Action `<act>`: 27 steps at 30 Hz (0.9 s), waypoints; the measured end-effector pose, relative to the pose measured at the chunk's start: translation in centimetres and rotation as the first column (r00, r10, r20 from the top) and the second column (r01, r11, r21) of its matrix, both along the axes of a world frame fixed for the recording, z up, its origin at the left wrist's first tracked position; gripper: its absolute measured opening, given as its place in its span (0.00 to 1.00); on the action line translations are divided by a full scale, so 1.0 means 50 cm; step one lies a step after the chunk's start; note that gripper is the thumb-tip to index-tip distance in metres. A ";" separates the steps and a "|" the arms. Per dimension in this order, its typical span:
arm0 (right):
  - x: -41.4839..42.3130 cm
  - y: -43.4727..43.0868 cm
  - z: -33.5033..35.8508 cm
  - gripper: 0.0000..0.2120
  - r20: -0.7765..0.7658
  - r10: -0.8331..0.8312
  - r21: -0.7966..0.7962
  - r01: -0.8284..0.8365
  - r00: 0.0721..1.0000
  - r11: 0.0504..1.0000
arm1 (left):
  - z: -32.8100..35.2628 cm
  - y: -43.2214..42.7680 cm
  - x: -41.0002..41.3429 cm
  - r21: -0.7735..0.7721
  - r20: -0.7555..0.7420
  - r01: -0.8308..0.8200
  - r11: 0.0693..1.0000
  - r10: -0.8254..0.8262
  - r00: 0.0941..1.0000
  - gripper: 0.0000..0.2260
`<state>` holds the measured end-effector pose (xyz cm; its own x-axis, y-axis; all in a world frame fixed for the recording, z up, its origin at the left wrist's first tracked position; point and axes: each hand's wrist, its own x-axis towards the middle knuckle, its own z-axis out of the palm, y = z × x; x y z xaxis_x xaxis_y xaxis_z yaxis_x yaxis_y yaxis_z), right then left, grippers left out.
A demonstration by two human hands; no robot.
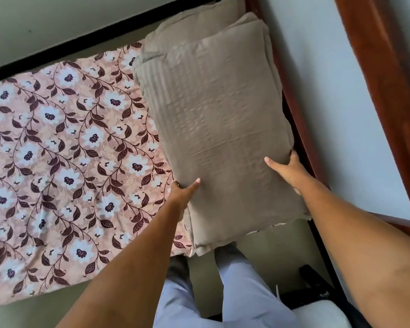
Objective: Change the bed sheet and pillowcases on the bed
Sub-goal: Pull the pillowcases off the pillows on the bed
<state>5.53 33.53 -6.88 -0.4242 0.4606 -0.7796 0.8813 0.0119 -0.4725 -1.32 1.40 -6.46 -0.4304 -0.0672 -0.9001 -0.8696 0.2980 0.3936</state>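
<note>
Pale wall [341,114] and a dark reddish wooden headboard [301,143] ran up the right of the view, w/ the bed under a pink floral bed sheet [57,150] filling the left and grey-green floor [270,247] showing at the near edge. The taupe striped pillow [223,138] lay at the head end, just beside the headboard. Its long axis ran straight away from the person, parallel to the headboard, and its near end stuck out past the bed edge, over the floor. A second taupe pillow [199,20] sat beyond it, touching and partly covered. Both hands held the pillow's near third, one per long side. The left hand [182,192] gripped the sheet-side edge, thumb on top, fingers tucked under. The right hand [287,171] gripped the headboard-side edge, thumb on top, fingers curled round btwn pillow and headboard, a bit further up than the left. The pillow's surface was blurred, so couldn't tell if it was lifted or resting. The next move prob. turns on that axis: a pull toward the body along it should slide the pillow clear of the bed for case removal.
</note>
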 end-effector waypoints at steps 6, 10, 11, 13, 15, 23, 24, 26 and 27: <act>0.004 -0.009 -0.003 0.48 -0.097 -0.071 0.048 0.076 0.993 0.996 | 0.010 -0.013 0.003 0.088 -0.040 -0.105 0.991 0.109 0.993 0.22; 0.007 -0.046 0.054 0.35 -0.231 -0.097 0.142 0.132 0.968 0.981 | 0.056 -0.034 0.003 0.100 -0.152 -0.108 0.989 0.123 0.981 0.20; 0.004 -0.059 0.077 0.30 -0.278 -0.102 0.148 0.148 0.955 0.978 | 0.066 -0.039 -0.001 0.117 -0.169 -0.111 0.987 0.130 0.977 0.19; -0.005 -0.088 0.121 0.22 -0.351 -0.110 0.148 0.171 0.930 0.974 | 0.097 -0.059 -0.014 0.160 -0.202 -0.134 0.978 0.166 0.965 0.20; -0.018 -0.131 0.180 0.21 -0.418 -0.105 0.144 0.179 0.903 0.973 | 0.142 -0.096 -0.029 0.198 -0.242 -0.148 0.969 0.195 0.950 0.21; -0.039 -0.360 0.324 0.24 -0.488 -0.074 0.123 0.152 0.870 0.981 | 0.264 -0.327 -0.080 0.287 -0.340 -0.157 0.945 0.254 0.906 0.20; -0.045 -0.407 0.340 0.22 -0.499 -0.072 0.104 0.142 0.863 0.984 | 0.277 -0.370 -0.083 0.290 -0.353 -0.164 0.943 0.265 0.897 0.20; -0.057 -0.483 0.357 0.20 -0.505 -0.059 0.086 0.118 0.861 0.989 | 0.293 -0.445 -0.083 0.289 -0.371 -0.184 0.940 0.287 0.883 0.20; -0.065 -0.527 0.364 0.20 -0.513 -0.050 0.069 0.099 0.857 0.993 | 0.300 -0.491 -0.085 0.284 -0.384 -0.200 0.938 0.303 0.872 0.21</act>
